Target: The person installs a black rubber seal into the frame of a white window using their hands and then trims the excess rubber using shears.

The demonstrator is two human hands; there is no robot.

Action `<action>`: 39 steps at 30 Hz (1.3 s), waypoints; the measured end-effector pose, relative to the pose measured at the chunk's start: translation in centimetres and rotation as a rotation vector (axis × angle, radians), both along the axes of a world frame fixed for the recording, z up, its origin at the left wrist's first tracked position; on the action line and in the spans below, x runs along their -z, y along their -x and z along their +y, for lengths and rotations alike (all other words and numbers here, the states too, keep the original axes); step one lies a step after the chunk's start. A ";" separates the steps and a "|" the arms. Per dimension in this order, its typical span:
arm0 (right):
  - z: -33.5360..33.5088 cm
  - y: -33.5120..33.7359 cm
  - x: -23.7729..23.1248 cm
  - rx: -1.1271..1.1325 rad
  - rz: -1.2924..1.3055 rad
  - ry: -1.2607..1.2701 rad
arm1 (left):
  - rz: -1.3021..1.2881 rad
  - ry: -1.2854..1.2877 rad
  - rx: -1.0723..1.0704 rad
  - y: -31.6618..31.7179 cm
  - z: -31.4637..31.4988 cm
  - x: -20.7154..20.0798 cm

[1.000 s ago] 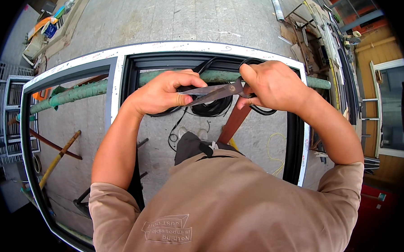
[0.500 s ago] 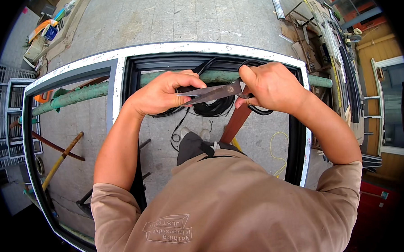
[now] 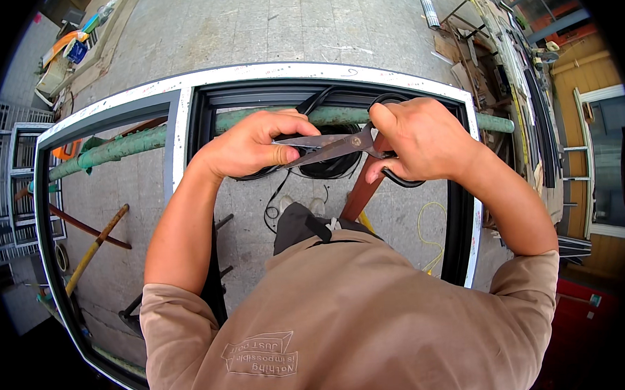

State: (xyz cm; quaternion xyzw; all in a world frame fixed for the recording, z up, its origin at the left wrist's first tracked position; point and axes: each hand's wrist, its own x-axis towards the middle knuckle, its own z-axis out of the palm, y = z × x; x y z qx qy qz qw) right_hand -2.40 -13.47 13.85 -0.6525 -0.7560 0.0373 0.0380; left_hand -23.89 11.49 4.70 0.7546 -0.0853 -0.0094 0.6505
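My right hand (image 3: 427,138) grips a pair of scissors (image 3: 345,146) by its black handles. The blades are spread and point left, their tips beside the fingers of my left hand (image 3: 251,143). That hand is closed in a pinch on a black rubber strip (image 3: 315,101), partly hidden by the fingers, which runs up toward the window frame (image 3: 269,73). The strip's end appears to lie between the blades, but I cannot tell whether they touch it. A loose coil of black strip (image 3: 332,167) hangs below the scissors.
The large white and dark frame surrounds my body and rests over a green pipe (image 3: 129,144). A reddish-brown bar (image 3: 362,193) slants below my right hand. A yellow cord (image 3: 440,242) lies on the floor at right. Long profiles (image 3: 536,115) are stacked farther right.
The scissor handles have spread and the blades have opened wider, with the lower handle swinging down. My left hand stays nearly in place.
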 end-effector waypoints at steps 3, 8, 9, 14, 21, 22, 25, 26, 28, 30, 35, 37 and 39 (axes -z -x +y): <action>-0.2 0.1 0.2 0.022 0.022 0.035 | -0.004 -0.009 -0.002 -0.1 -0.2 -0.1; -0.3 0.0 0.6 0.028 -0.007 0.013 | 0.005 0.000 -0.008 -0.2 -0.4 -0.4; -0.4 -0.1 0.7 0.030 -0.007 0.013 | -0.003 0.000 -0.014 -0.2 -0.4 -0.2; -0.6 -0.2 1.3 0.020 -0.006 -0.012 | 0.007 -0.013 -0.032 -0.2 -0.5 -0.2; -0.9 -0.1 2.4 0.069 -0.041 -0.017 | 0.058 -0.026 -0.009 -0.1 -0.5 0.1; -0.8 0.1 2.4 0.100 -0.041 -0.073 | 0.069 0.054 -0.027 0.0 -0.3 0.5; -0.9 0.4 1.9 0.195 -0.015 -0.183 | 0.128 0.145 -0.032 0.1 -0.4 0.2; -1.0 0.6 1.8 0.255 0.017 -0.234 | -0.013 0.103 0.008 -0.4 -0.3 0.4; -1.3 0.5 1.8 0.323 0.032 -0.235 | 0.003 0.116 -0.008 -0.3 -0.4 0.4; -1.5 0.6 1.8 0.426 0.050 -0.195 | 0.018 0.129 -0.027 -0.2 -0.4 0.4; -2.7 0.7 2.2 0.339 0.025 -0.230 | 0.176 0.230 -0.121 0.2 -0.6 0.3; -3.1 0.9 2.0 0.368 0.057 -0.176 | 0.172 0.234 -0.134 0.1 -0.6 0.5; -3.2 1.1 2.0 0.365 0.053 -0.184 | 0.162 0.237 -0.148 0.1 -0.4 1.0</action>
